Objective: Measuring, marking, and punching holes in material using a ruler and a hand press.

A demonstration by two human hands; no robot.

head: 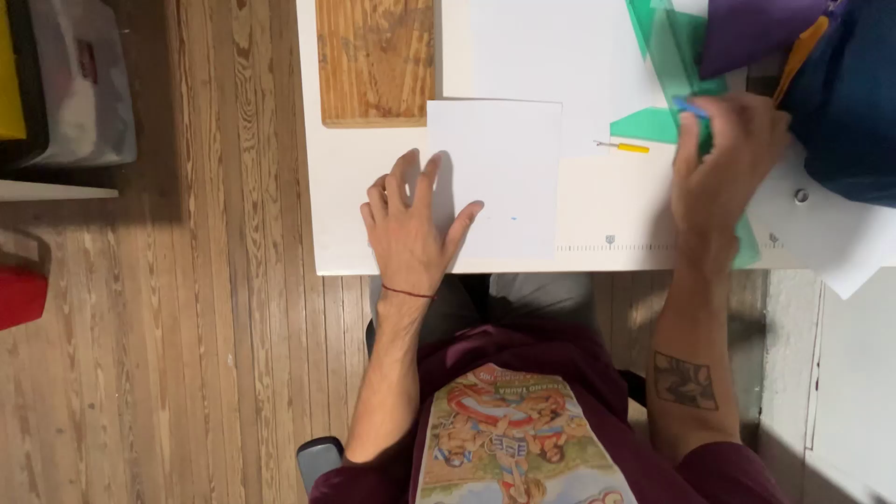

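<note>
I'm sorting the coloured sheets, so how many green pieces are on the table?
2 at least: one green sheet at the table's far edge, reaching under the right hand, and a smaller green piece beside the yellow-handled tool. They may join; more may be hidden.

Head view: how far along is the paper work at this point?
Early, it seems. Done: a white sheet lies flat on the table, apparently uncut and unfolded, beside a wooden board. In hand: the left hand presses the sheet's left edge; the right hand grips something small and blue over green paper. Left: the yellow knife lies untouched.
</note>
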